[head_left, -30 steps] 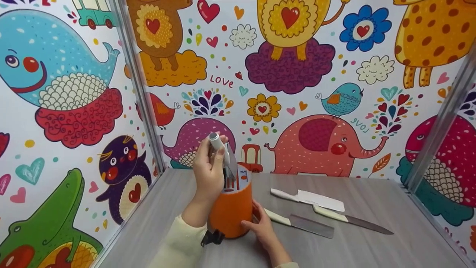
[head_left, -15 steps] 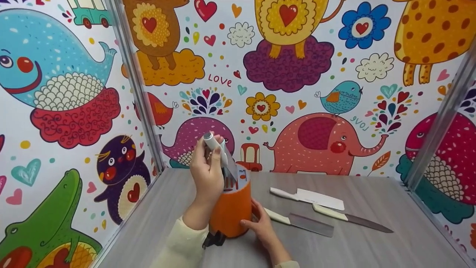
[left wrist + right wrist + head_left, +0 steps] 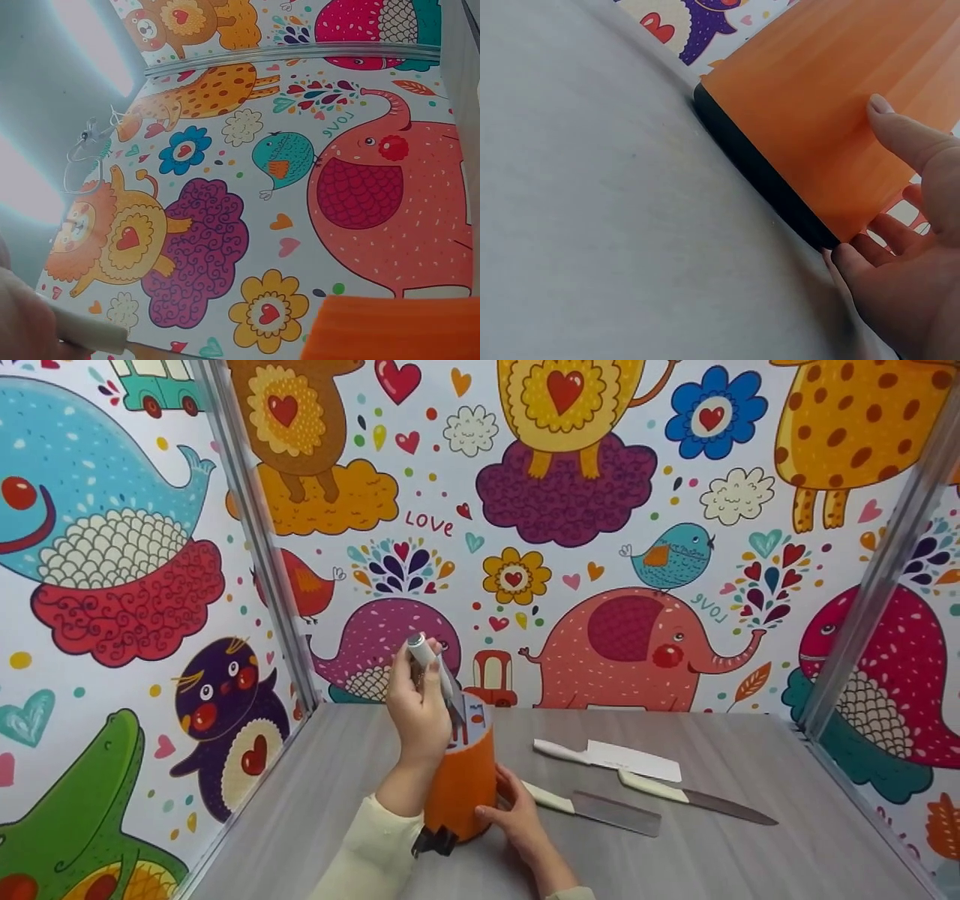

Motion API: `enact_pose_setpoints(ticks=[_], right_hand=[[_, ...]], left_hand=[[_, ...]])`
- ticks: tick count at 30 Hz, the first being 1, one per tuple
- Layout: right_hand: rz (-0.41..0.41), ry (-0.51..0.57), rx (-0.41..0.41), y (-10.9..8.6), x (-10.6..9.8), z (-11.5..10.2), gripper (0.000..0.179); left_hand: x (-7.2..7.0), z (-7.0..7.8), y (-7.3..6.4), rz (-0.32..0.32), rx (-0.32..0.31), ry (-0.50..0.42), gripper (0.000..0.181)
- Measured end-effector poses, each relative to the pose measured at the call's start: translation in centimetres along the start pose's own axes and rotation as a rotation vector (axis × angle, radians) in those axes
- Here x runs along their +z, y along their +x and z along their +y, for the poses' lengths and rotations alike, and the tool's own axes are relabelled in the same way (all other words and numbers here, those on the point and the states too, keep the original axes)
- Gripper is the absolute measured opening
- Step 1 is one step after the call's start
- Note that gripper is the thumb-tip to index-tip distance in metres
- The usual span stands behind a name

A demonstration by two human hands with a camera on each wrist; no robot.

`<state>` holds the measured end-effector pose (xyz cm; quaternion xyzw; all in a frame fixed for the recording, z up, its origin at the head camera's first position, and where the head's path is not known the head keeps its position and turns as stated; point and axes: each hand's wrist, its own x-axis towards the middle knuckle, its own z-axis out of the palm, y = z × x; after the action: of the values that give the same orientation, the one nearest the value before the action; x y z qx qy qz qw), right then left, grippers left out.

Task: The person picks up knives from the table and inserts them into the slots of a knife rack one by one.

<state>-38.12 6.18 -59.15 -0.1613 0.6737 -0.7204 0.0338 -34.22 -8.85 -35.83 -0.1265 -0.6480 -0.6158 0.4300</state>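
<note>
One knife [image 3: 424, 649] slants at the slotted top of the one orange block [image 3: 459, 791], gripped at its handle by the left hand [image 3: 418, 705]; the right hand [image 3: 517, 814] clasps the block low down. A crooked push could jam the knife and tip the block. Two broad knives [image 3: 634, 760] and one pointed knife [image 3: 730, 807] lie beyond on the worktop [image 3: 300, 810].

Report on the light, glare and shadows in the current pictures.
Head view: fairly even light, gentle shading across the orange knife block. Left wrist view: two light strips burn out to white, the left hand dark and soft-edged. Right wrist view: dull light, soft shadow on the table beside the right hand.
</note>
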Motion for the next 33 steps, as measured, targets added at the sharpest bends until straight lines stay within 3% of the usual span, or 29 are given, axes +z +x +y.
enact_pose_setpoints(ticks=[12,17,20,33], right_hand=[[0.057,-0.068,-0.027,0.3,0.4,-0.5,0.094],[0.044,-0.05,-0.023,0.4,0.5,-0.5,0.094],[0.036,-0.037,-0.008,0.4,0.6,-0.5,0.094],[0.045,-0.036,-0.011,0.4,0.5,-0.5,0.094]], left_hand=[[1.5,-4.4,-0.6,-0.066,-0.117,0.022,0.043],[1.7,-5.8,-0.6,-0.092,-0.237,0.049,0.041],[1.7,-6.1,-0.5,-0.12,-0.294,0.055,0.041],[1.9,-6.7,0.7,-0.206,-0.326,0.111,0.046]])
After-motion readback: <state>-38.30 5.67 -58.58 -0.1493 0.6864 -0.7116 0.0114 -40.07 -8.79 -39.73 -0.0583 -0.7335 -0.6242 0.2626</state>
